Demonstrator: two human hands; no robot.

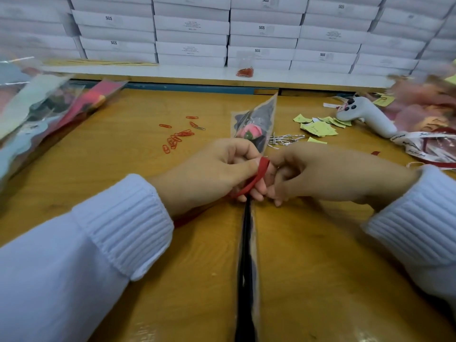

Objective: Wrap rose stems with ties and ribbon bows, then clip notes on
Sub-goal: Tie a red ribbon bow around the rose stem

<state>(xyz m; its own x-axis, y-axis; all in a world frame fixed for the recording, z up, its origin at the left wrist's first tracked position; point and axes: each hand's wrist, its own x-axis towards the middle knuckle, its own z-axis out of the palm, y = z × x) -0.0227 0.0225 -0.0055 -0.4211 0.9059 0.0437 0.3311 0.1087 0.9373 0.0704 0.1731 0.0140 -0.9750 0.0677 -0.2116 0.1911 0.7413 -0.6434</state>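
A: The tabletop (123,169) shows grained wood with a soft sheen, and that rose sleeve (256,119) is clear, glossy plastic film.

B: The red ribbon (256,177) looks like smooth matt cloth. The sleeve cuffs (128,225) are ribbed white knit, the notes (319,128) matt yellow paper, the boxes (192,25) matt white card.

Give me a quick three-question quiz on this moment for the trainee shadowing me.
1. True or false: both hands work at the red ribbon on the wrapped rose.
2. Which lies nearer the left hand: A, the red paper clips; B, the yellow notes?
3. Fill in: the white game controller lies to the ____ of the rose.

Key: 1 true; the right hand meets the left at the ribbon. 2 A. 3 right.
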